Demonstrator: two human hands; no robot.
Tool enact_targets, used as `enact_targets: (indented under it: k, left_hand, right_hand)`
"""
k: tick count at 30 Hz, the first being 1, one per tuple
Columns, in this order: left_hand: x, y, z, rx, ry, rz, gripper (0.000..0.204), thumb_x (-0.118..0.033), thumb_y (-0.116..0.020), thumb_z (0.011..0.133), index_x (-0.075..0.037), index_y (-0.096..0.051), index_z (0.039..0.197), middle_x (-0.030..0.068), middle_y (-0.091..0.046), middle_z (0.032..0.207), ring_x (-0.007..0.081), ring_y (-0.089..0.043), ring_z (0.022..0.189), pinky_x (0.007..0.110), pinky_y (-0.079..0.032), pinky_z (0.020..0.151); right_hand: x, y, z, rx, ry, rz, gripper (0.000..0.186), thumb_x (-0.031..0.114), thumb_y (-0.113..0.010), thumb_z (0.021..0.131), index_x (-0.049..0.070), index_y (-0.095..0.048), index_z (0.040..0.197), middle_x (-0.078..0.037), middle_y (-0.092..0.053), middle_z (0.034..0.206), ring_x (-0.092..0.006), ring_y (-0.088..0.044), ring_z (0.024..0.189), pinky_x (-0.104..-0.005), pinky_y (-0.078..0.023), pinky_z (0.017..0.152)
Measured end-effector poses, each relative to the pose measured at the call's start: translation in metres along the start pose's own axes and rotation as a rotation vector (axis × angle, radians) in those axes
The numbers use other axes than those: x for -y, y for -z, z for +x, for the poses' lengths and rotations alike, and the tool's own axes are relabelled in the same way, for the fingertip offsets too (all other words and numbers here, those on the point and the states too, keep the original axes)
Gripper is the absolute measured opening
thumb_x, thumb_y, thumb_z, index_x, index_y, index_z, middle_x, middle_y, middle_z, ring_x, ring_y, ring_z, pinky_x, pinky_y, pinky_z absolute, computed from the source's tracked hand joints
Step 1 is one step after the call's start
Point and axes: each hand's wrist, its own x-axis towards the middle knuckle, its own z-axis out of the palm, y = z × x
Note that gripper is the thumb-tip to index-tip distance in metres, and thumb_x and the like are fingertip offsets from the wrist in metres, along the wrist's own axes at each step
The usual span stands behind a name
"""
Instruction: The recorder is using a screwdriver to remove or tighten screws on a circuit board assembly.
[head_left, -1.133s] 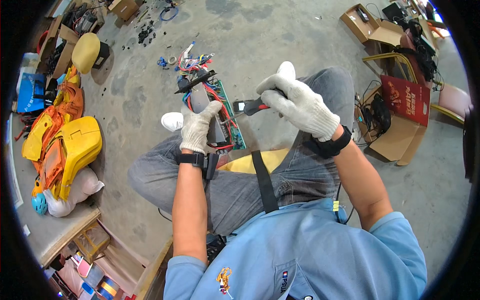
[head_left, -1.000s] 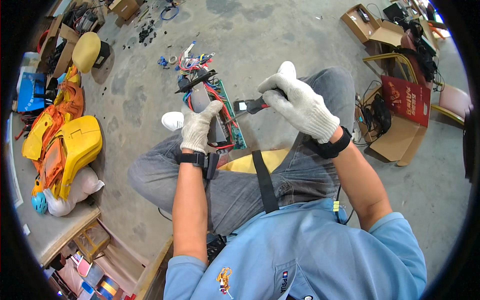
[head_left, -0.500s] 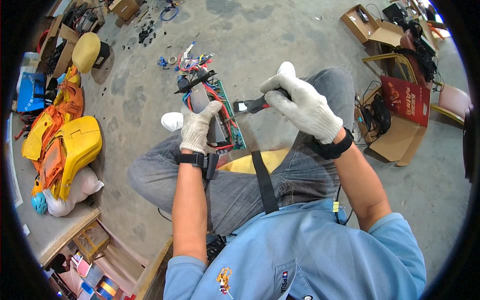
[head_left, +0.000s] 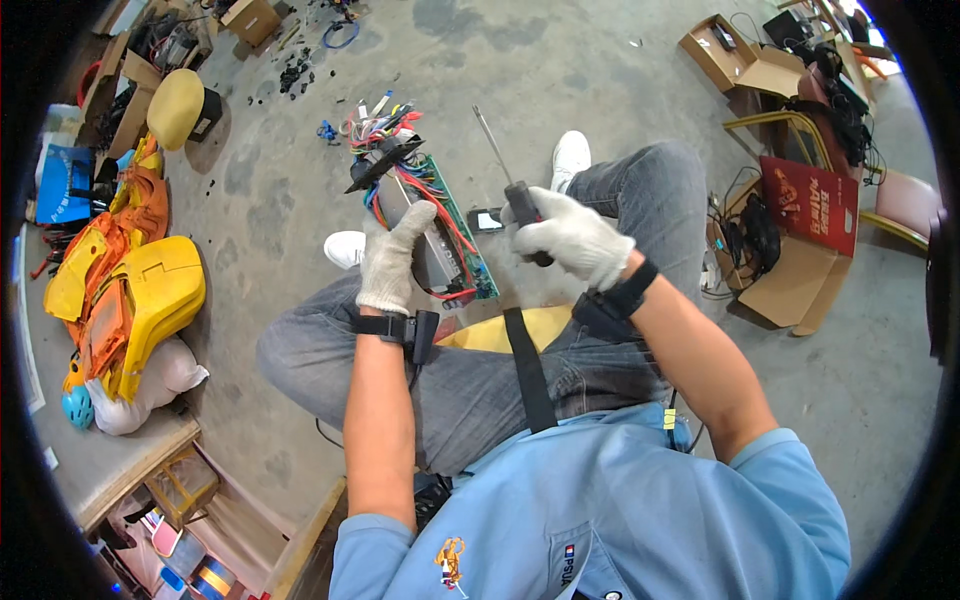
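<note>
My left hand [head_left: 393, 258], in a white knit glove, grips a long grey metal electronic unit [head_left: 438, 262] with a green circuit board [head_left: 476, 270] along its right side. Red and other coloured wires [head_left: 395, 125] run from it, bunched at the far end beside a black plate [head_left: 372, 167]. My right hand [head_left: 567, 240], also gloved, is closed on the dark handle of a screwdriver [head_left: 493, 140], whose shaft points forward and up, apart from the unit. A small dark rectangular object [head_left: 485, 220] lies on the floor between my hands.
Yellow and orange plastic panels [head_left: 145, 300] are piled at left, near a yellow seat [head_left: 172, 108]. Cardboard boxes with cables [head_left: 800, 285] and chairs [head_left: 900, 200] stand at right. Small black pieces [head_left: 295, 72] and blue cable [head_left: 340, 35] lie ahead on the floor.
My right hand has moved down and turned, swinging the screwdriver's tip up and away from the unit. My left hand still grips the unit, which has shifted slightly.
</note>
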Motion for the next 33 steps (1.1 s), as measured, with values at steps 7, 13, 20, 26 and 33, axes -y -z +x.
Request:
enact_targets:
  k: [7,13,20,26,33]
  left_hand:
    - [-0.009,-0.007,-0.008,0.067,0.017,0.027,0.063,-0.025,-0.09,0.091,-0.007,-0.058,0.142,0.0067,-0.072,0.115,0.0191,-0.072,0.097,0.037,-0.062,0.084]
    - [-0.005,-0.011,-0.009,-0.041,0.071,-0.091,0.064,-0.051,-0.08,0.099,-0.006,-0.061,0.141,0.008,-0.073,0.116,0.0201,-0.074,0.098,0.036,-0.064,0.084]
    - [-0.001,-0.006,-0.009,-0.011,0.262,-0.357,0.07,-0.07,-0.07,0.098,-0.008,-0.068,0.13,0.0081,-0.077,0.11,0.0209,-0.078,0.09,0.037,-0.069,0.076]
    - [-0.011,-0.017,-0.015,-0.018,0.249,-0.352,0.068,-0.072,-0.061,0.102,-0.01,-0.069,0.129,0.0071,-0.077,0.11,0.02,-0.078,0.09,0.037,-0.069,0.076]
    - [-0.008,-0.019,-0.013,-0.041,0.207,-0.359,0.067,-0.071,-0.06,0.104,-0.01,-0.069,0.132,0.0073,-0.076,0.114,0.0183,-0.077,0.097,0.036,-0.067,0.081]
  right_hand:
    - [-0.012,-0.038,0.019,-0.107,-0.011,-0.358,0.048,0.037,-0.081,0.089,0.002,-0.073,0.122,-0.012,-0.077,0.102,-0.0201,-0.071,0.091,-0.0349,-0.056,0.085]
    - [-0.022,-0.042,0.024,-0.013,0.063,-0.178,0.045,0.03,-0.077,0.09,0.005,-0.075,0.127,-0.014,-0.079,0.108,-0.0218,-0.073,0.1,-0.0357,-0.054,0.095]
    - [-0.004,-0.043,0.014,0.015,0.073,-0.174,0.04,0.023,-0.077,0.09,0.002,-0.075,0.124,-0.01,-0.079,0.104,-0.0151,-0.069,0.097,-0.0343,-0.054,0.094]
    - [-0.005,-0.031,0.01,0.047,0.072,-0.144,0.039,0.024,-0.078,0.091,0.002,-0.076,0.122,-0.008,-0.079,0.104,-0.0143,-0.068,0.097,-0.0349,-0.054,0.093]
    - [0.0,-0.031,0.009,-0.001,0.041,-0.197,0.037,0.017,-0.081,0.093,-0.001,-0.075,0.125,-0.005,-0.079,0.109,-0.0114,-0.069,0.102,-0.031,-0.055,0.095]
